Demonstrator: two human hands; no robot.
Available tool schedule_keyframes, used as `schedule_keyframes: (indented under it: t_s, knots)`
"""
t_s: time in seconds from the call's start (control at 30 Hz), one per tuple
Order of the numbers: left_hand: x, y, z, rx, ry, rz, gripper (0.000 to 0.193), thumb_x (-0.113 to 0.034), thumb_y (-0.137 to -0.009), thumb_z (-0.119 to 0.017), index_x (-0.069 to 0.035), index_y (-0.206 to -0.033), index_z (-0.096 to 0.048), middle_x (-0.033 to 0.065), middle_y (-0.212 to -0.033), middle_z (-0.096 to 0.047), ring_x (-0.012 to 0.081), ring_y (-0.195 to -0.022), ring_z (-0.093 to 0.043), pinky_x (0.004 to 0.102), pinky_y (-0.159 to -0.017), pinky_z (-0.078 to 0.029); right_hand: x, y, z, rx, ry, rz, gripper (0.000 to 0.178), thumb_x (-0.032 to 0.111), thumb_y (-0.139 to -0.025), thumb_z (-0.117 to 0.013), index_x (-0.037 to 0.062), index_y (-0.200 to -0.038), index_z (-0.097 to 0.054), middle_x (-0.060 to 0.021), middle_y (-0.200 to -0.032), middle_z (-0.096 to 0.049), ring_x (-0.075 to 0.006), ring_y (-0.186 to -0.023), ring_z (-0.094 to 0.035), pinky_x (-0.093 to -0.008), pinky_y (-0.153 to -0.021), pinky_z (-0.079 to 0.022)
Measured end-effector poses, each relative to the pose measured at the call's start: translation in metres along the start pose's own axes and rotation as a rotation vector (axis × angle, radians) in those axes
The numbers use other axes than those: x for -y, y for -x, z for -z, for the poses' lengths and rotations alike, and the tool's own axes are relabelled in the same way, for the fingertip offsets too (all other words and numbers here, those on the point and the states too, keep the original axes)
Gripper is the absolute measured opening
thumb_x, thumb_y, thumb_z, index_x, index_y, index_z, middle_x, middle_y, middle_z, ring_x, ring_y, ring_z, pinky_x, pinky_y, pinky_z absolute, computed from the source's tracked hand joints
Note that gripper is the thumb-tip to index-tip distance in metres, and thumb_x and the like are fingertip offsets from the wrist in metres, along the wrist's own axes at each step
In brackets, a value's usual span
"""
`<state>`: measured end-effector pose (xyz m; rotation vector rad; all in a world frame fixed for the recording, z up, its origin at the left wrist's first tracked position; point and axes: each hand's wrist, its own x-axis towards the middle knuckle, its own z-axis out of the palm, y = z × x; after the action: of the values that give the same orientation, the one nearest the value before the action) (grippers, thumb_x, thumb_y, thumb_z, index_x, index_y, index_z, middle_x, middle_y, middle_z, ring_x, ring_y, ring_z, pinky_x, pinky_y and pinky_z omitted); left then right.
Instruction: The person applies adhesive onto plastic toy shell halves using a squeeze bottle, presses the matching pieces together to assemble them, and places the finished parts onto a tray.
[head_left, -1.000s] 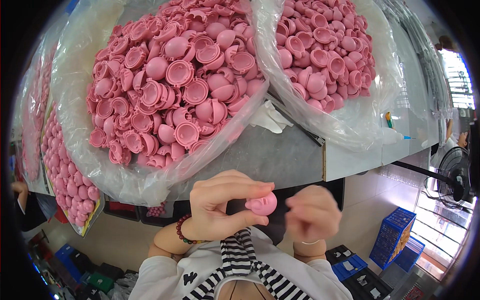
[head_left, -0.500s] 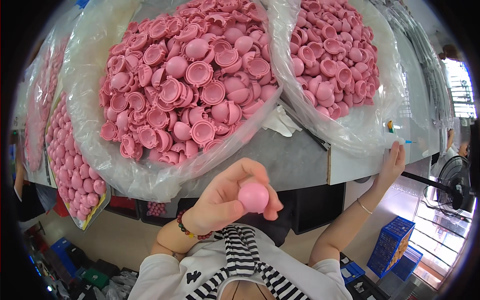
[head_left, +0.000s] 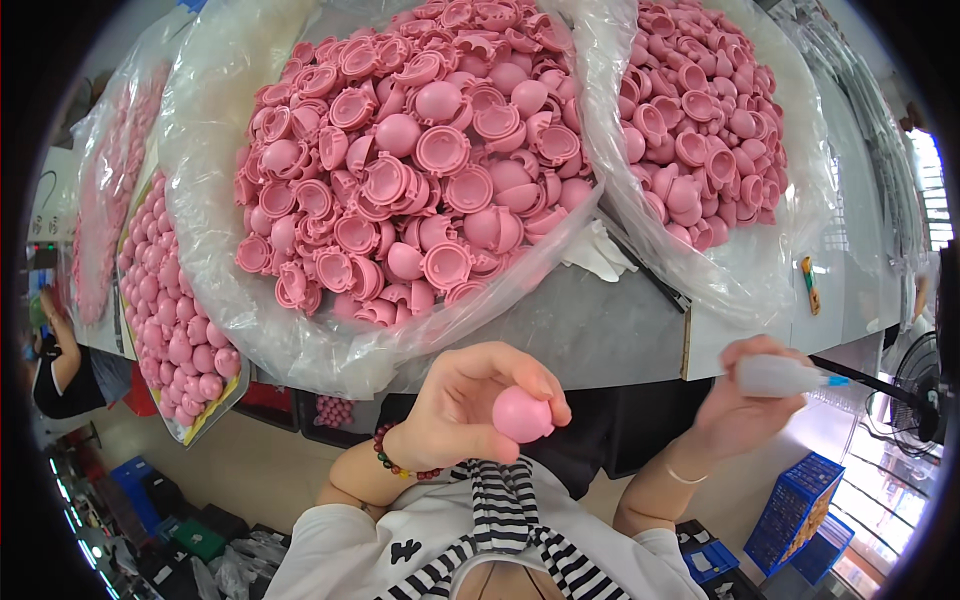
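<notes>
One pink ball [head_left: 522, 414]: round, small projection at its lower right; held up in front of the chest, just off the near edge of the grey table [head_left: 560, 325].
Left hand [head_left: 455, 408]: partly curled, thumb and fingers closed round the ball; beaded bracelet [head_left: 384, 452] at the wrist.
Right hand [head_left: 738, 420]: curled, gripping a white bottle [head_left: 772, 377]; slightly blurred; pale bangle [head_left: 685, 476] at the wrist.
Bottle: translucent, lying sideways, blue tip [head_left: 836, 380] pointing right; well apart from the ball.
Larger heap [head_left: 440, 155]: pink half-shells, many cup-like, ringed by clear plastic sheeting [head_left: 265, 335].
Smaller heap [head_left: 700, 130]: similar pink pieces, to the right.
Tray load [head_left: 180, 335]: rounded pink pieces, far left.
White scrap [head_left: 598, 252]: crumpled, between the heaps' wrappings.
Yellow-and-green item [head_left: 810, 285]: slim, on the white surface.
Blue crate [head_left: 795, 512]: lower right.
</notes>
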<state>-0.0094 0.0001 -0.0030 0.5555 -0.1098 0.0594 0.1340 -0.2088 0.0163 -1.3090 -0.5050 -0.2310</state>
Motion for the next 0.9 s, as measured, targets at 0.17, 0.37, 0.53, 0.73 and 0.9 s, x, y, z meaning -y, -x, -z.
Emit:
schedule_keyframes:
  t_s: [0.17, 0.37, 0.53, 0.73, 0.9]
  knots:
    - [-0.006, -0.003, -0.018, -0.181, -0.388, -0.172, 0.044, -0.004, -0.057, -0.080, -0.003, -0.093, -0.055, 0.0110, -0.088, -0.059, 0.0243, -0.086, -0.057, 0.0383, -0.080, -0.046, -0.004, 0.027, -0.042, 0.130, -0.088, -0.238, 0.063, 0.059, -0.085, -0.034, 0.0029, -0.112, -0.038, -0.0124, -0.072, -0.053, -0.0116, -0.050, -0.043, -0.0206, -0.041, -0.032]
    - [-0.007, -0.007, -0.007, -0.015, -0.782, -0.488, 0.040, -0.012, -0.056, -0.082, -0.004, -0.088, -0.061, 0.0116, -0.089, -0.061, 0.0238, -0.084, -0.059, 0.0375, -0.082, -0.048, -0.007, 0.010, -0.063, 0.383, 0.222, -0.079, 0.019, 0.011, -0.074, -0.057, -0.0006, -0.090, -0.054, -0.0130, -0.088, -0.061, -0.0229, -0.090, -0.049, -0.0324, -0.079, -0.040]
    - [-0.010, -0.005, -0.010, -0.012, -0.932, -0.503, 0.041, -0.016, -0.056, -0.083, -0.007, -0.089, -0.061, 0.0077, -0.087, -0.060, 0.0211, -0.079, -0.059, 0.0383, -0.082, -0.048, -0.017, 0.000, -0.076, 0.630, 0.421, -0.058, 0.022, 0.012, -0.073, -0.062, 0.0008, -0.090, -0.055, -0.0139, -0.092, -0.061, -0.0303, -0.099, -0.049, -0.0372, -0.086, -0.037]
    - [-0.012, -0.003, -0.008, -0.030, -1.003, -0.527, 0.041, -0.017, -0.056, -0.083, -0.008, -0.089, -0.061, 0.0062, -0.086, -0.060, 0.0209, -0.077, -0.060, 0.0389, -0.082, -0.048, -0.009, 0.013, -0.070, 0.553, 0.423, -0.213, 0.025, 0.010, -0.073, -0.062, -0.0020, -0.094, -0.056, -0.0128, -0.088, -0.059, -0.0263, -0.088, -0.055, -0.0323, -0.078, -0.042]
    - [-0.012, -0.007, -0.010, -0.044, -1.071, -0.518, 0.039, -0.016, -0.057, -0.082, -0.007, -0.090, -0.061, 0.0064, -0.087, -0.061, 0.0202, -0.078, -0.060, 0.0391, -0.082, -0.048, 0.013, 0.030, -0.060, 0.357, -0.308, -0.349, 0.038, 0.037, -0.077, -0.062, 0.0019, -0.085, -0.050, -0.0150, -0.076, -0.061, -0.0293, -0.086, -0.054, -0.0385, -0.077, -0.044]
